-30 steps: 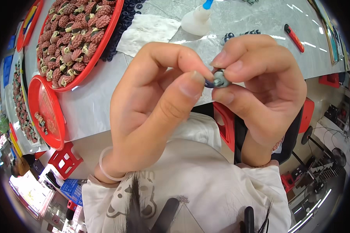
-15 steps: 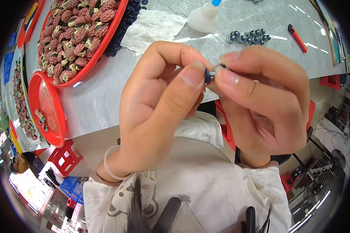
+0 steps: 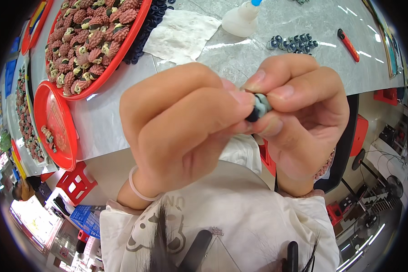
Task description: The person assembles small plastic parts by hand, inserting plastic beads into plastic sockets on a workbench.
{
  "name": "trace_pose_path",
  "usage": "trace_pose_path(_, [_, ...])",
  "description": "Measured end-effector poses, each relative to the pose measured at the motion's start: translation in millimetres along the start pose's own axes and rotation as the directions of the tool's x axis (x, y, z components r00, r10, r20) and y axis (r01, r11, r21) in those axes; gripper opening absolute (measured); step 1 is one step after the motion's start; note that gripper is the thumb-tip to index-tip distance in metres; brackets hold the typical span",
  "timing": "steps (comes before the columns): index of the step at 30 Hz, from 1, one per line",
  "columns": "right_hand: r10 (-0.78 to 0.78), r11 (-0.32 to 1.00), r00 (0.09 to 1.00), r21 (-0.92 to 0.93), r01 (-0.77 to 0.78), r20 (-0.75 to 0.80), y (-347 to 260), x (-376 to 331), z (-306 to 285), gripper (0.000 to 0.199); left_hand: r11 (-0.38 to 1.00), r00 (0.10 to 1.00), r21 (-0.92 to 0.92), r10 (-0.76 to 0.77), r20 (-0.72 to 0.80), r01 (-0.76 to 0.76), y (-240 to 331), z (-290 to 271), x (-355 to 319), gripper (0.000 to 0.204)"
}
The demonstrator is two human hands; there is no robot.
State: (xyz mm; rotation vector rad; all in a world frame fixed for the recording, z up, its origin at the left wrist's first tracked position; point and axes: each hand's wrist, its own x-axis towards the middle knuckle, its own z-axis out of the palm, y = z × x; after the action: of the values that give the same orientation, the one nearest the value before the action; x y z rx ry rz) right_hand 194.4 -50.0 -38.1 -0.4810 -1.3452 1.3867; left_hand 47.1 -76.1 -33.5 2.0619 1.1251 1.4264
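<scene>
Above the near edge of the table, both my hands pinch one small grey-green and dark navy moulded piece (image 3: 260, 108). My left hand (image 3: 181, 124), a pale band on its wrist, is closed with its thumb and fingertips on the dark side. The fingertips of my right hand (image 3: 306, 106) grip the grey-green side. Parts of the piece are covered by the fingers. Beyond the hands stands a cluster of little navy and grey-green pieces (image 3: 293, 44). Many dark blue rings or discs (image 3: 143, 38) lie next to the large red tray.
A large red tray (image 3: 138, 43) holds many pink, black and cream figures. Nearby, a smaller red tray (image 3: 63, 122) holds a few figures. On the grey table (image 3: 106, 124) are a white cloth (image 3: 181, 36), a blue-tipped bottle (image 3: 240, 20) and a red-and-black cutter (image 3: 348, 45).
Both hands have turned, and the piece now shows more of its grey-green side. The left hand has swung so its back faces up; the right hand's fingers have regripped.
</scene>
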Motion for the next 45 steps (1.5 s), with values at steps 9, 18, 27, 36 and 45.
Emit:
trace_pose_path(9, [0.138,0.980,0.986,0.134,-0.150,0.093,-0.9,3.0,-13.8,0.019,0.986,0.988,0.061,0.153,0.032,-0.155,-4.9,-6.7,3.5,0.021])
trace_pose_path(18, [0.134,0.793,0.934,-0.529,-0.302,-0.331,-23.2,-8.0,-94.5,0.017,0.939,0.966,0.232,-0.258,-0.015,0.254,-19.1,-59.4,21.3,0.016])
trace_pose_path(27, [0.171,0.670,0.918,-0.640,-0.375,-0.359,-12.6,6.6,-81.7,0.017,0.818,0.891,0.552,-0.360,0.277,0.159,-48.5,-48.6,92.1,0.014])
trace_pose_path(36, [0.017,0.710,0.936,-0.655,-0.259,-0.352,-25.0,25.2,-105.7,0.014,0.672,0.873,0.704,-0.177,0.455,-0.231,-70.5,-29.3,94.8,0.006])
trace_pose_path(45, [-0.069,0.678,0.982,-0.730,-0.085,-0.178,-2.2,64.7,-107.5,0.012,0.472,0.891,0.817,-0.127,0.436,-0.332,-76.4,-24.0,90.8,0.007])
